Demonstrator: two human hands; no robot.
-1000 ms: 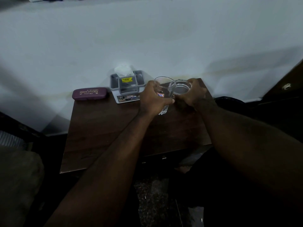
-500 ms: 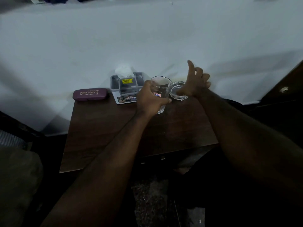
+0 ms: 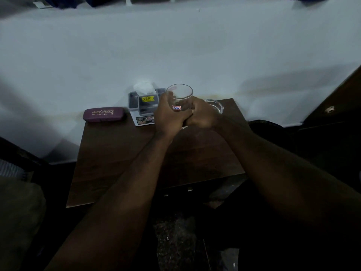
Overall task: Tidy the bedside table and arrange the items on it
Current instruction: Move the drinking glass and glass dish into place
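My left hand (image 3: 170, 114) and right hand (image 3: 201, 116) had their fingers wrapped round the clear drinking glass (image 3: 180, 98) near the far edge of the dark wooden surface (image 3: 121, 163). I judged it best set down upright between the grey tissue holder (image 3: 144, 104) and the clear glass ashtray (image 3: 215, 106), without knocking either.

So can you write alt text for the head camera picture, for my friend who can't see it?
Two bare hands, left hand and right hand, hold a clear drinking glass together above a dark wooden bedside table. Along the table's back edge sit a purple glasses case, a grey tissue holder and a glass ashtray, beside a white bed sheet.
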